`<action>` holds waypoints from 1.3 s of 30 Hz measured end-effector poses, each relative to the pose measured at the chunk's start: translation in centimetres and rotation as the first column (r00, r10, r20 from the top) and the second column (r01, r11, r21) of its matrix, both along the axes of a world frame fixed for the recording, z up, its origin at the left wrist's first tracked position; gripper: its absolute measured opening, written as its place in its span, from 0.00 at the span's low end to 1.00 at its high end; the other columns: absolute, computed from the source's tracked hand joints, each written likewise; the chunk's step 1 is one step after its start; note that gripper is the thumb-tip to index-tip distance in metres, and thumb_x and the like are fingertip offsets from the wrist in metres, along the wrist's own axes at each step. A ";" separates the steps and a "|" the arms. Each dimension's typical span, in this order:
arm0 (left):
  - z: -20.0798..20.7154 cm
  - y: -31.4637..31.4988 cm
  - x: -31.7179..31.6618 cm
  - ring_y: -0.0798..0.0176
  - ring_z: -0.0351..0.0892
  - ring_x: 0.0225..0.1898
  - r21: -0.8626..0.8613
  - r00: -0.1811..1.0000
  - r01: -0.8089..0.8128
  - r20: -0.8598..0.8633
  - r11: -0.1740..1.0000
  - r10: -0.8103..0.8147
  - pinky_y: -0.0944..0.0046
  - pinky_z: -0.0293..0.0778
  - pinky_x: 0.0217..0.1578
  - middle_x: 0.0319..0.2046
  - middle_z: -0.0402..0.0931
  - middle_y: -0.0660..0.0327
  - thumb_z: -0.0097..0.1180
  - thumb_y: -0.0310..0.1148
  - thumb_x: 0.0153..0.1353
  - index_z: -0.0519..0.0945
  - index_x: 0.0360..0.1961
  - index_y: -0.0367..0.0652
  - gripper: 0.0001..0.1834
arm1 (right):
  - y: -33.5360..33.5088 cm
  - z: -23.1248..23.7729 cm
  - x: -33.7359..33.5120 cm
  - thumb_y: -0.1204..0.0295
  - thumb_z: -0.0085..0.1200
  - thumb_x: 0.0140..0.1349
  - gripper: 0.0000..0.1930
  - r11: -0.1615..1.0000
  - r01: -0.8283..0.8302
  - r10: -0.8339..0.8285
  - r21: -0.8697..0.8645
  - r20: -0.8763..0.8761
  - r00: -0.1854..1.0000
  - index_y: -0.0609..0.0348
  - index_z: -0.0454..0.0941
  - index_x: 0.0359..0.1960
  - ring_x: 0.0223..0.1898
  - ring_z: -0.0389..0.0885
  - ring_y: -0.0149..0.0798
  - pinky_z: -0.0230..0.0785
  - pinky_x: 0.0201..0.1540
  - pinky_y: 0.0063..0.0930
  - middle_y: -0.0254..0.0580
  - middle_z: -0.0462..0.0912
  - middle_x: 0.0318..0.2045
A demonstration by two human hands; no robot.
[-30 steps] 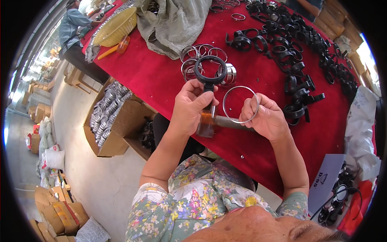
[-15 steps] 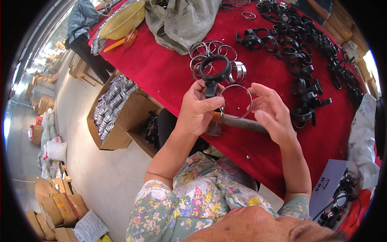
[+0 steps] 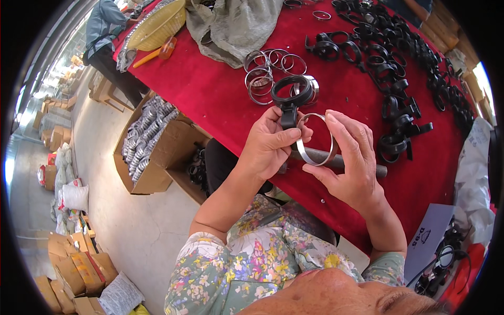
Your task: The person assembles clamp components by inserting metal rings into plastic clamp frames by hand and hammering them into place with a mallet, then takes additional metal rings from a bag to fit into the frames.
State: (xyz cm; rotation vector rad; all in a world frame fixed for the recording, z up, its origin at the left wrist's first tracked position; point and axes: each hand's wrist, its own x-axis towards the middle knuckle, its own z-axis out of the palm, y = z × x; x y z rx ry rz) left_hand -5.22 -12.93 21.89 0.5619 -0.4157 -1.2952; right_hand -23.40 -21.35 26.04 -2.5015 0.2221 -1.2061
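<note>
Near the table's front edge, my left hand (image 3: 270,144) is closed around the stem of a black ring-shaped clamp (image 3: 286,116). Its thumb also lies against a thin silver metal ring (image 3: 304,155), which stands beside the clamp. My right hand (image 3: 354,160) spans that ring from the right, thumb at its lower rim and fingertips at its upper right. A grey metal bar (image 3: 377,170) lies on the table behind my hands, partly hidden. Just beyond the clamp is a cluster of loose silver rings (image 3: 260,93).
The table has a red cloth (image 3: 210,100). Many black clamps (image 3: 386,100) cover its right side. A grey sack (image 3: 231,31), a yellow basket (image 3: 157,29) and an orange-handled tool (image 3: 152,56) lie at the back. A carton of silver parts (image 3: 147,142) stands left; a person (image 3: 105,31) is beyond.
Both hands have shifted slightly, the left one rightward with the black clamp. The silver ring has turned to show its band, and my right thumb and fingers have closed in on its rim.
</note>
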 end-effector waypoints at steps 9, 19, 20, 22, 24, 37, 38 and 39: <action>0.5 0.0 -0.8 0.53 0.84 0.48 0.015 0.999 -0.013 0.051 1.000 0.012 0.56 0.79 0.54 0.50 0.76 0.48 0.62 0.14 0.55 0.70 0.49 0.38 0.21 | 0.0 0.3 -0.3 0.69 0.76 0.35 0.45 1.000 0.022 -0.022 -0.022 -0.012 1.000 0.60 0.71 0.61 0.56 0.76 0.48 0.64 0.57 0.42 0.47 0.76 0.57; 0.5 0.2 -0.9 0.54 0.83 0.48 0.021 0.994 -0.048 0.098 0.999 0.046 0.56 0.80 0.54 0.49 0.77 0.50 0.62 0.15 0.57 0.71 0.49 0.37 0.20 | -0.3 0.2 -0.4 0.67 0.77 0.34 0.47 0.998 0.054 -0.055 -0.030 -0.034 0.998 0.60 0.70 0.62 0.56 0.75 0.48 0.63 0.57 0.43 0.47 0.75 0.57; 0.6 0.2 -1.0 0.54 0.83 0.49 0.029 0.992 -0.066 0.112 0.997 0.062 0.56 0.80 0.54 0.48 0.78 0.51 0.62 0.16 0.57 0.71 0.49 0.37 0.20 | -0.3 0.2 -0.4 0.67 0.77 0.34 0.47 0.998 0.054 -0.055 -0.030 -0.034 0.998 0.60 0.70 0.62 0.56 0.75 0.48 0.63 0.57 0.43 0.47 0.75 0.57; 0.6 0.3 -1.0 0.53 0.83 0.49 0.036 0.992 -0.069 0.108 0.997 0.065 0.56 0.80 0.54 0.47 0.78 0.51 0.62 0.16 0.58 0.71 0.49 0.37 0.19 | -0.4 0.2 -0.4 0.67 0.78 0.33 0.47 0.998 0.066 -0.067 -0.021 -0.051 0.996 0.60 0.70 0.62 0.56 0.75 0.48 0.63 0.57 0.42 0.47 0.75 0.57; 0.6 0.3 -1.0 0.53 0.83 0.49 0.042 0.992 -0.071 0.104 0.997 0.066 0.56 0.80 0.54 0.47 0.78 0.52 0.61 0.16 0.58 0.71 0.49 0.37 0.19 | -0.4 0.1 -0.4 0.66 0.78 0.34 0.47 0.998 0.061 -0.062 -0.017 -0.053 0.997 0.60 0.70 0.62 0.56 0.75 0.48 0.63 0.57 0.43 0.47 0.75 0.57; 0.3 0.4 -1.0 0.53 0.84 0.47 0.044 0.989 -0.062 0.137 0.997 0.055 0.56 0.79 0.54 0.45 0.78 0.52 0.62 0.16 0.56 0.71 0.49 0.37 0.20 | -0.3 1.7 -1.0 0.65 0.77 0.33 0.46 0.994 0.090 -0.102 -0.067 -0.198 0.975 0.59 0.71 0.61 0.53 0.76 0.45 0.61 0.57 0.43 0.43 0.76 0.54; 0.2 0.4 -1.0 0.53 0.84 0.47 0.050 0.985 -0.071 0.158 0.996 0.062 0.56 0.79 0.54 0.44 0.78 0.53 0.63 0.16 0.56 0.71 0.49 0.37 0.20 | -0.3 1.9 -1.1 0.65 0.77 0.33 0.46 0.994 0.090 -0.102 -0.068 -0.198 0.975 0.59 0.71 0.61 0.53 0.76 0.45 0.61 0.57 0.43 0.43 0.76 0.54; 0.0 0.5 -1.0 0.53 0.84 0.47 0.050 0.985 -0.072 0.158 0.996 0.063 0.56 0.79 0.54 0.44 0.78 0.53 0.63 0.16 0.56 0.71 0.49 0.37 0.20 | -0.3 2.0 -1.2 0.65 0.77 0.33 0.46 0.992 0.101 -0.117 -0.078 -0.233 0.965 0.59 0.71 0.61 0.53 0.75 0.45 0.60 0.57 0.42 0.43 0.76 0.54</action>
